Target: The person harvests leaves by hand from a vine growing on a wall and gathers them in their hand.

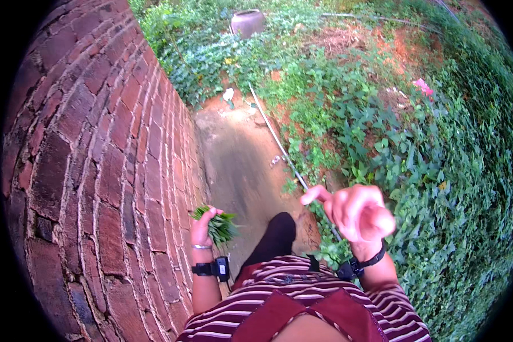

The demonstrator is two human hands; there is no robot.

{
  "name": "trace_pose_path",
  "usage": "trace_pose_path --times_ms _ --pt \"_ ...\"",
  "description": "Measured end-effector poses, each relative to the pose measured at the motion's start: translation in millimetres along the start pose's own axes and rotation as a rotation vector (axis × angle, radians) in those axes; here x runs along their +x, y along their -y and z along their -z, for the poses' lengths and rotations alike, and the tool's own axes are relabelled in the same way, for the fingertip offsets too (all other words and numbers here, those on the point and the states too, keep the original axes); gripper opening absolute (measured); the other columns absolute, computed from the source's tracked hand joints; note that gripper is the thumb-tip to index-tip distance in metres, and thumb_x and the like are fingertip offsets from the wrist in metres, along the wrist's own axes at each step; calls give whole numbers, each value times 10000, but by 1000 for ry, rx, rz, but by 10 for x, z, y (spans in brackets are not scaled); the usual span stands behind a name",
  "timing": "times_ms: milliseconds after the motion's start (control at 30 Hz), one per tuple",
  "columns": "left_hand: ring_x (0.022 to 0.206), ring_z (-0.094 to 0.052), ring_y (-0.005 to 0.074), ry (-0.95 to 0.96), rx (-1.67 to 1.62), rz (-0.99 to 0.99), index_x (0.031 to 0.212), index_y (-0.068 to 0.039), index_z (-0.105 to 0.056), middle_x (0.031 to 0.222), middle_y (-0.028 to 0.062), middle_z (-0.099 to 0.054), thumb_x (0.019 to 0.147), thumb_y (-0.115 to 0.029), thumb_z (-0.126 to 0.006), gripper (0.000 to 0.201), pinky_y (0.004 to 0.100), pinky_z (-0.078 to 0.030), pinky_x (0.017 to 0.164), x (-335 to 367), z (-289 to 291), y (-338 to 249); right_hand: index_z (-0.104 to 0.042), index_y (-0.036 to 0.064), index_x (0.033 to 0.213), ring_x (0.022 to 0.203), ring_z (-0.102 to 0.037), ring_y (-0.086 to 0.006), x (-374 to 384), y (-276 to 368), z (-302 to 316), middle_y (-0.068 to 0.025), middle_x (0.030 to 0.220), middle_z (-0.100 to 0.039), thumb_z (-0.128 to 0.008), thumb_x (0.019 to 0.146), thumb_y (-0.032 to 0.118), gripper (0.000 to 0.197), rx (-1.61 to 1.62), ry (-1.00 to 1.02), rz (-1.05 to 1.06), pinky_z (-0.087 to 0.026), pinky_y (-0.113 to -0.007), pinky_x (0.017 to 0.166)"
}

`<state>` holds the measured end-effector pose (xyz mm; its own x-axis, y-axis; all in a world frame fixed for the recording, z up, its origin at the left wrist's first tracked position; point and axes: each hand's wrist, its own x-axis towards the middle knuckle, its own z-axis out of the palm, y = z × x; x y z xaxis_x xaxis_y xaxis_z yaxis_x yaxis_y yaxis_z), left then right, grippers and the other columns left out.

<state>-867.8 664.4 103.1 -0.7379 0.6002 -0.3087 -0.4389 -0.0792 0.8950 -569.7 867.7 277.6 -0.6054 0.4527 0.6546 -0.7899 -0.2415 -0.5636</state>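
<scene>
Bunch of green leaves clamped in my left grip, beside the brick wall.
The bunch fans rightward from my thumb, toward my body's midline; my right grip lies well apart from it, across my body and nearer the leafy vines. Its fingers are partly curled; whether they close on anything I cannot tell.
</scene>
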Motion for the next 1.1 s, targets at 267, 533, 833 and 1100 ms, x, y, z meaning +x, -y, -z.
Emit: trace_pose_path --times_ms 267,533,833,1100 --pt "721 -677 200 -42 112 48 988 -26 -600 859 128 -711 867 -63 -682 151 325 -564 648 -63 -91 -83 -593 38 690 416 -437 -158 818 171 -587 -55 538 -543 -501 1006 410 497 336 472 208 -290 -667 921" --pt "725 -673 195 -195 132 138 975 -26 -606 858 127 -707 869 -55 -678 131 327 -562 656 40 599 -115 -553 35 651 396 -413 -151 1250 -541 -623 -54 526 -499 -492 1007 348 478 635 318 68 -292 -580 770" --pt "724 -647 157 8 10 125 940 -21 -617 857 115 -706 871 -69 -672 101 293 -535 656 770 792 -144 -508 32 607 373 -386 -143 1821 -1374 -1021 -53 513 -448 -481 1009 279 472 683 247 -54 -295 -482 600" --pt "738 -681 184 132 59 199 930 -14 -612 828 120 -702 840 -14 -680 113 310 -560 680 1167 1006 -451 -469 29 568 353 -362 -136 2284 -2024 -1381 -52 501 -404 -472 1010 217 480 727 240 -61 -297 -395 448"
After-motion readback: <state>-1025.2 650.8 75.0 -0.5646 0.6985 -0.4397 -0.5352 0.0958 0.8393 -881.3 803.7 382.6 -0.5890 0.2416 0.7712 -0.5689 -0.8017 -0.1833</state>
